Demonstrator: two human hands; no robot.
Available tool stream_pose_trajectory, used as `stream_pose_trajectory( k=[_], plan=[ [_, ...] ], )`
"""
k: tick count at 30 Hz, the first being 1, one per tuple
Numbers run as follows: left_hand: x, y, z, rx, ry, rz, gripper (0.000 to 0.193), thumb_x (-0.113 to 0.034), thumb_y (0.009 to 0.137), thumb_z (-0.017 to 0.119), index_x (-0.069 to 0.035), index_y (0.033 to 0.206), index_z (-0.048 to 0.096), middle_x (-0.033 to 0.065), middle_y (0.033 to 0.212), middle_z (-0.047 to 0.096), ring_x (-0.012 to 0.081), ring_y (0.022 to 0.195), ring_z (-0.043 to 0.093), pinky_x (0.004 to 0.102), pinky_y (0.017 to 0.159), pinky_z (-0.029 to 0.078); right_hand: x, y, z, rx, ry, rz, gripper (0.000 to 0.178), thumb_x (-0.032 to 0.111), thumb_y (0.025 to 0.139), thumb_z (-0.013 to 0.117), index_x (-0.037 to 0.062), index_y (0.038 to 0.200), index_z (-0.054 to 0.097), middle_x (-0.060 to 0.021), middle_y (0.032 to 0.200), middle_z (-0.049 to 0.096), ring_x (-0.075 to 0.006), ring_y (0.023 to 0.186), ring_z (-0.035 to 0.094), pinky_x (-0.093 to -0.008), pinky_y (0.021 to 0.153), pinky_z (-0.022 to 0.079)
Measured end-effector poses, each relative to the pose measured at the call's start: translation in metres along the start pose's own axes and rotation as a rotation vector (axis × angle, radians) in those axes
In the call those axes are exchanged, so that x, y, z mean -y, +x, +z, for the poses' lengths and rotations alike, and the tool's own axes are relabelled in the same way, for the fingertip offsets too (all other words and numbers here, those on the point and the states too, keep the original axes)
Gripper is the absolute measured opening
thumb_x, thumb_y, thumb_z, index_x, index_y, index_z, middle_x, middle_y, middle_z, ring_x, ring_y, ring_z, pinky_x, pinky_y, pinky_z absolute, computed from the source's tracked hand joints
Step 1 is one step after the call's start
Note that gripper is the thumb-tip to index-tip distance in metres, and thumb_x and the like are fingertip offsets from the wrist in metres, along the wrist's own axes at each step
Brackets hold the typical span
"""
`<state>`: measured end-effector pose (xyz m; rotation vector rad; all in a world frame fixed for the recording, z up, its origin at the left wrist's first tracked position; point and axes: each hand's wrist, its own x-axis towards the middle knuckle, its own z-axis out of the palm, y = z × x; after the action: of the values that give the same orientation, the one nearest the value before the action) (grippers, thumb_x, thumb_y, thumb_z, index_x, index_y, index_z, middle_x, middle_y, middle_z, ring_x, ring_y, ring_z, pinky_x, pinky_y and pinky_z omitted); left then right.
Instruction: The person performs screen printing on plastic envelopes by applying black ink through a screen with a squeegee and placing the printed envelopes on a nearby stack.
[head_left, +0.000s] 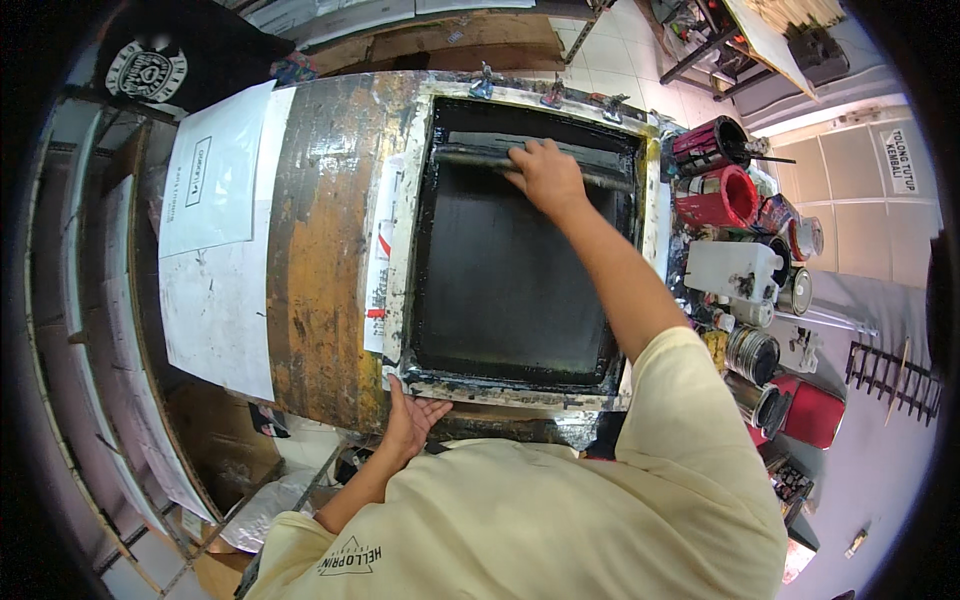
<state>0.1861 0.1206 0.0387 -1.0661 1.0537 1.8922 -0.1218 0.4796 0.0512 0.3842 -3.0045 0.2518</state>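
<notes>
squeegee at the far end of an inky printing screen

right hand (545, 175) closed over the squeegee (530, 158), which lies across the far end of the screen frame (520, 385) on the worn worktop (325, 250); left hand (412, 418) spread flat, bracing the near edge. if that brace slips, the frame could shift and smear; paint cans (720, 195) stand close by the right elbow.

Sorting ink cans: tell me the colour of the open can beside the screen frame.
Red, with a dark inside: the open can right of the screen frame, seen in the head view.
</notes>
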Motion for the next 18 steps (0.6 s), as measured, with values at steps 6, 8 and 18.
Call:
stream_pose_trajectory(
  k=[6, 8, 18],
  plan=[
    [-0.004, -0.017, 0.002, 0.137, 0.046, 0.091, 0.113, -0.091, 0.089, 0.031, 0.006, 0.146, 0.041, 0.0261, 0.128, 0.062, 0.0338, 0.119, 0.063, 0.0447, 0.107, 0.051, -0.007, -0.001, -0.05, 0.148, 0.093, -0.07, 0.038, 0.05, 0.093, 0.066, 0.0132, 0.103, 0.07, -0.0143, 0.093, 0.072, -0.038, 0.093, 0.07, -0.0522, 0.08, 0.055],
    [-0.006, -0.021, 0.002, 0.153, 0.062, 0.088, 0.109, -0.091, 0.09, 0.03, 0.003, 0.142, 0.048, 0.0239, 0.124, 0.065, 0.0327, 0.117, 0.065, 0.0438, 0.105, 0.052, 0.024, -0.047, -0.065, 0.17, 0.14, -0.04, 0.035, 0.047, 0.093, 0.067, 0.0135, 0.103, 0.07, -0.0146, 0.095, 0.073, -0.0385, 0.095, 0.069, -0.0526, 0.08, 0.055],
    [-0.015, -0.031, 0.003, 0.314, 0.084, 0.176, 0.101, -0.087, 0.092, 0.035, 0.005, 0.126, 0.059, 0.023, 0.116, 0.069, 0.0304, 0.11, 0.069, 0.0406, 0.1, 0.056, 0.193, -0.268, -0.12, 0.186, 0.175, 0.123, 0.033, 0.037, 0.089, 0.073, 0.0141, 0.112, 0.07, -0.009, 0.097, 0.066, -0.0314, 0.099, 0.066, -0.0467, 0.077, 0.055]
  ],
)
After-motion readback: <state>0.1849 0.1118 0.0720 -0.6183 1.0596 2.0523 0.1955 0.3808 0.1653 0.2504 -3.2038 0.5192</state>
